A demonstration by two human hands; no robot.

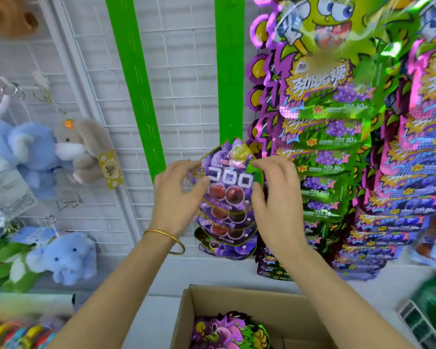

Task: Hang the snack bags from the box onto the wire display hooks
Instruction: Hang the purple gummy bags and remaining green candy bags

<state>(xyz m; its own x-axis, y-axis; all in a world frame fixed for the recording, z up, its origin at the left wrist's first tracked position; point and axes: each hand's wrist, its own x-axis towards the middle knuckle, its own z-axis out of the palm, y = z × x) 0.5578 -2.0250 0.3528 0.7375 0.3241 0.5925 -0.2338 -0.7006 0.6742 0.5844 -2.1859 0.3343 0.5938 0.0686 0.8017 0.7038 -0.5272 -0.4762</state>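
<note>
At frame centre, left hand (179, 195) and right hand (275, 197) pinch a grape bag (228, 177) by its side edges against the hanging stack (227, 222); missing the unseen hook could drop it.

White wire grid wall (181, 71), green vertical strips (137, 84), plush toys (81, 147)

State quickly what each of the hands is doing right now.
Left hand: pinches the purple snack bag at its left edge.
Right hand: pinches its right edge.
</note>
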